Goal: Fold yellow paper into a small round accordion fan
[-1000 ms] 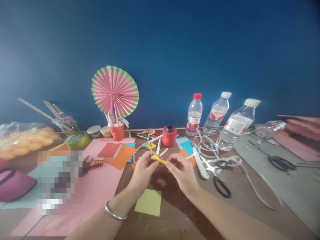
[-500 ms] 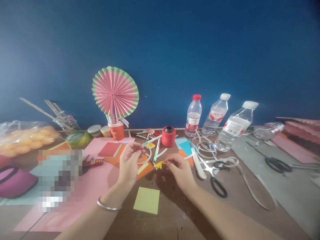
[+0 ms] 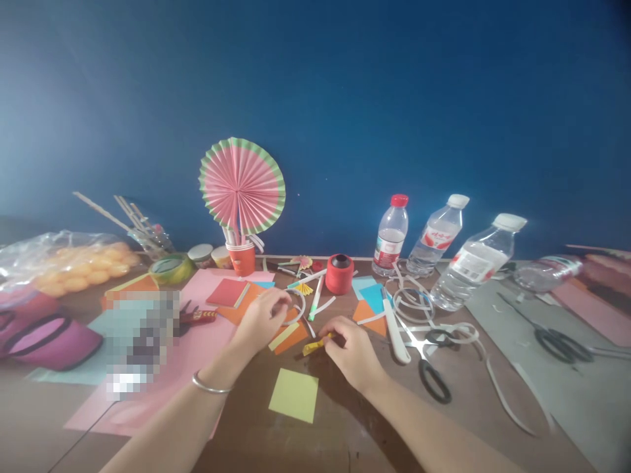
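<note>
My right hand (image 3: 351, 351) pinches a small folded yellow paper piece (image 3: 315, 345) between thumb and fingers, just above the table. My left hand (image 3: 262, 318) hovers to its left with loosely bent fingers and nothing visible in them. Beside the left fingertips lies a white strip loop (image 3: 298, 307). In front of both hands, a square yellow-green paper (image 3: 294, 395) lies flat. Orange paper pieces (image 3: 292, 339) are spread behind it. Farther back lie a small yellow pleated fan (image 3: 304, 289) and a white and green pen-like stick (image 3: 316, 299).
A pink-and-green paper fan (image 3: 241, 187) stands in a red cup (image 3: 241, 260). Near the wall are a red spool (image 3: 340, 274) and several bottles (image 3: 390, 238). On the right lie black-handled scissors (image 3: 428, 368), a white-handled knife (image 3: 396, 335) and coiled white strips (image 3: 409, 303).
My right hand has drawn the yellow paper slightly nearer to me, and the piece looks narrower. My left hand has turned and its fingers are more bent. The view has shifted left.
</note>
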`<state>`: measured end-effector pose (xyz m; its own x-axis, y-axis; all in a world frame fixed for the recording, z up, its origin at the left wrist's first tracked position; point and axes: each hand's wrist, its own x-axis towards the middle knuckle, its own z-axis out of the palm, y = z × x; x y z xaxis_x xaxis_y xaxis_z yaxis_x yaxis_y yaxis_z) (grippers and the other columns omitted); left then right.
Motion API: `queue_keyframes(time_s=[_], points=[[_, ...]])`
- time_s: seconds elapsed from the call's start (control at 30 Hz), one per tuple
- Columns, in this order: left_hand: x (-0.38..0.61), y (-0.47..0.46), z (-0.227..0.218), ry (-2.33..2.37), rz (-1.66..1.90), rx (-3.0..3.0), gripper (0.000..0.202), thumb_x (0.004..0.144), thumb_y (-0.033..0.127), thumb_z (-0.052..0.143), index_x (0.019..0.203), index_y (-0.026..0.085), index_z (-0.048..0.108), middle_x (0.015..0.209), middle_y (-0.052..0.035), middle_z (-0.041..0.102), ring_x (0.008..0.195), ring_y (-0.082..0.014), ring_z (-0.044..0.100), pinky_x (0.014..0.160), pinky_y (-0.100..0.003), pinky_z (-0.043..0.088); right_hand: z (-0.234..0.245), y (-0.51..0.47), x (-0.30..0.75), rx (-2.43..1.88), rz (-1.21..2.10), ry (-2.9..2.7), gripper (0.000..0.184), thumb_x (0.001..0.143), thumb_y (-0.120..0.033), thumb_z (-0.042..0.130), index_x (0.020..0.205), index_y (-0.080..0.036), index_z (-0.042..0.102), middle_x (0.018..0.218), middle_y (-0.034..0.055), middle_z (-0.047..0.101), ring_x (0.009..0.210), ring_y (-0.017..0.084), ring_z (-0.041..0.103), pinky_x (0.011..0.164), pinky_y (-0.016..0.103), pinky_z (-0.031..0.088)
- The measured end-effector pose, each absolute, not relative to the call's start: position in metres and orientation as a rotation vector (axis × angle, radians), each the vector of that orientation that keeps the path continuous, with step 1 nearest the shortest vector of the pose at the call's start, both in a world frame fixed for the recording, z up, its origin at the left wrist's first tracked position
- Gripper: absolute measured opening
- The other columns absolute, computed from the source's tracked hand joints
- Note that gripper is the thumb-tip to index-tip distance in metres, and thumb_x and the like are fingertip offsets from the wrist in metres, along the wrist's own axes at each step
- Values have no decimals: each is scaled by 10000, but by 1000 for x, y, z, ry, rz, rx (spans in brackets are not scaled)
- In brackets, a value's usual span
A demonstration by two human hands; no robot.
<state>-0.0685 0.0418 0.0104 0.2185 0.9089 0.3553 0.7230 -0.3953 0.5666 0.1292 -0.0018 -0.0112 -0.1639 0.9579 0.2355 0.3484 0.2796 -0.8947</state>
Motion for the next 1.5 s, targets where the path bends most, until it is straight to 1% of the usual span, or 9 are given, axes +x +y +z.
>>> queue_keyframes(time_s=[0.13, 0.3, 0.4, 0.63, 0.8, 0.93, 1.13, 1.37, 1.5], points=[[-63, 42, 4, 1423, 740, 2390, 184, 702, 154, 511, 868, 218, 556, 901, -12, 596, 812, -158, 538, 719, -268, 414, -13, -4, 131, -1168, 913, -1622, 142, 706, -119, 468, 693, -190, 591, 726, 8, 571, 675, 142, 524, 621, 248, 392], [-63, 45, 2, 1571, 681, 2456, 154, 743, 117, 459, 820, 211, 554, 814, -7, 587, 732, -147, 526, 673, -270, 399, -24, 6, 137, -1175, 996, -1093, 114, 749, -223, 483, 824, -179, 557, 735, 11, 558, 603, 127, 489, 571, 250, 389], [-60, 40, 6, 1498, 684, 2563, 169, 774, 129, 450, 867, 202, 571, 895, -31, 579, 835, -162, 517, 743, -293, 383, -28, 14, 140, -1138, 1021, -900, 86, 725, -214, 506, 794, -181, 545, 720, -9, 530, 569, 104, 449, 551, 233, 373], [-38, 20, 18, 1094, 290, 2736, 133, 799, 236, 502, 789, 261, 632, 800, 15, 591, 827, -157, 494, 754, -313, 325, -28, 13, 137, -1096, 1045, -843, 79, 712, -218, 516, 781, -183, 535, 739, -11, 511, 574, 99, 436, 540, 230, 363], [-34, 19, 13, 1172, 208, 2809, 164, 822, 203, 445, 749, 203, 592, 785, -15, 563, 803, -176, 471, 717, -322, 326, -26, 13, 138, -1111, 1006, -863, 86, 700, -210, 501, 772, -181, 538, 726, -11, 508, 571, 101, 429, 540, 230, 361], [-35, 19, 8, 1226, 340, 2768, 187, 833, 162, 369, 741, 177, 532, 802, -41, 525, 777, -179, 454, 740, -343, 333, -22, 13, 139, -1156, 1014, -895, 88, 699, -204, 504, 776, -188, 542, 661, -26, 488, 562, 106, 432, 530, 224, 355], [-44, 30, 26, 1373, 908, 1967, 187, 858, 254, 288, 795, 194, 453, 774, -13, 514, 737, -142, 484, 688, -268, 390, -17, 11, 138, -1228, 1036, -973, 157, 710, -307, 544, 797, -181, 578, 631, -14, 511, 556, 124, 459, 511, 237, 375], [-57, 33, 50, 1463, 1038, 1740, 178, 809, 313, 388, 749, 185, 498, 723, 3, 545, 689, -134, 493, 674, -253, 390, -20, 14, 136, -1151, 1053, -950, 155, 724, -308, 556, 798, -177, 594, 724, 2, 562, 639, 125, 512, 601, 251, 430], [-57, 30, 57, 1453, 1000, 1693, 176, 798, 332, 409, 739, 183, 481, 615, 20, 530, 619, -130, 510, 652, -260, 397, -21, 15, 134, -1051, 1127, -908, 171, 728, -324, 557, 774, -167, 607, 779, 21, 574, 668, 127, 531, 625, 265, 455]])
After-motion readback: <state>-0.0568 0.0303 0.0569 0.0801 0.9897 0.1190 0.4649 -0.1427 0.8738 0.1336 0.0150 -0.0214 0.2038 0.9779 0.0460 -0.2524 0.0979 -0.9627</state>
